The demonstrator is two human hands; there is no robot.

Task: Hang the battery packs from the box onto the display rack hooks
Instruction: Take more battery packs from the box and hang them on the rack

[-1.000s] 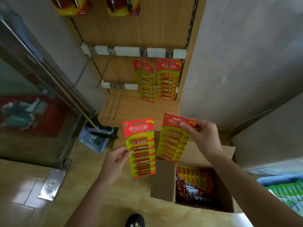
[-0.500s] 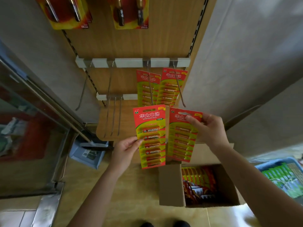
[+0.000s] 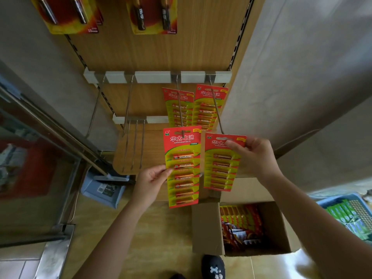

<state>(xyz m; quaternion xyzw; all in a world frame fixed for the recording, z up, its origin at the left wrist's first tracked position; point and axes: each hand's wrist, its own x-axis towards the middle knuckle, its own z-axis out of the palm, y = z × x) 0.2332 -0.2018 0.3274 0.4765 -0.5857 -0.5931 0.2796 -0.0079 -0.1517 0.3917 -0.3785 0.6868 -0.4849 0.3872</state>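
My left hand point(image 3: 151, 181) pinches the left edge of a red and yellow battery pack point(image 3: 182, 168); its hang slot sits at the tip of a rack hook point(image 3: 180, 109). My right hand point(image 3: 254, 158) grips the top right corner of a second battery pack point(image 3: 221, 164) just under the tip of the right hook point(image 3: 216, 109). Two more packs point(image 3: 209, 106) hang further back on those two hooks. The open cardboard box point(image 3: 207, 228) with more packs stands on the floor below my right arm.
Empty hooks point(image 3: 128, 101) stick out at the left of the wooden rack, with a lower row point(image 3: 133, 146) beneath. Larger battery cards point(image 3: 153, 15) hang at the top. A glass door point(image 3: 30, 158) is on the left, a blue crate point(image 3: 350, 216) at the right, a dustpan point(image 3: 104, 190) on the floor.
Both hands have raised their packs from above the box up to the hook tips. The left pack's slot has reached its hook. The camera has moved closer to the rack.
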